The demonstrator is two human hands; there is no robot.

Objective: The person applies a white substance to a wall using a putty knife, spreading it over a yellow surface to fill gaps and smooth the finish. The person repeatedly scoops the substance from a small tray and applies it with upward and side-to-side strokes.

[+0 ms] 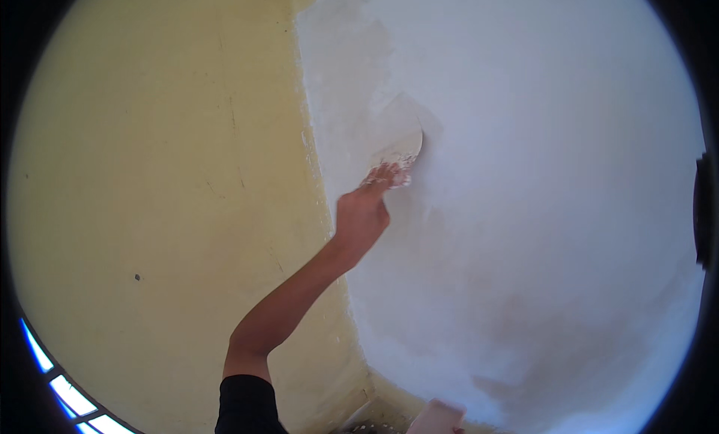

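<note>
My left hand reaches up and is closed round a putty knife, with fingers stretched along the back of its blade. White putty clings in lumps to the blade near my fingertips. The blade's curved edge rests against the white-coated wall, where a darker, damp-looking patch lies around it. The knife's handle is hidden in my palm. At the lower edge, a flat pale plate stands tilted. Only a sliver of my right hand shows, at the plate's right side.
A yellow wall with fine cracks and a small dark hole meets the white one along a steep corner line. Bright window panes curve at the lower left. Something dark stands at the right rim.
</note>
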